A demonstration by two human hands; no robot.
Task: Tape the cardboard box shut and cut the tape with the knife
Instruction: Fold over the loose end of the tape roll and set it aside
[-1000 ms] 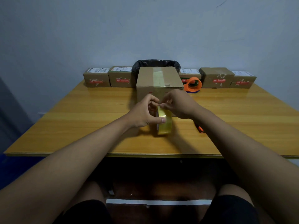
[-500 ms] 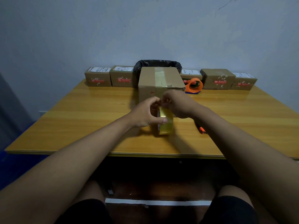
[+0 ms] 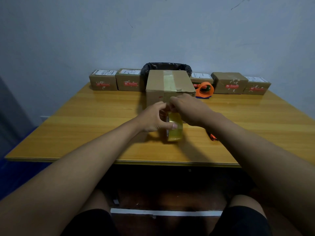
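A brown cardboard box stands mid-table, flaps down, with a strip of clear tape along its top seam and down its front. Just in front of it a yellowish roll of tape stands on edge. My left hand grips the roll, thumb pressed on its outer face. My right hand pinches at the top of the roll, where the tape's free end is; the fingertips hide it. An orange-handled knife lies on the table to the right, mostly covered by my right forearm.
Several small sealed parcels line the table's back edge. A black-lined bin sits behind the box, and an orange tape dispenser to its right. The wooden table ends just before my knees.
Both hands and the roll have stayed in place in front of the box. My right fingertips have shifted slightly at the top of the roll.
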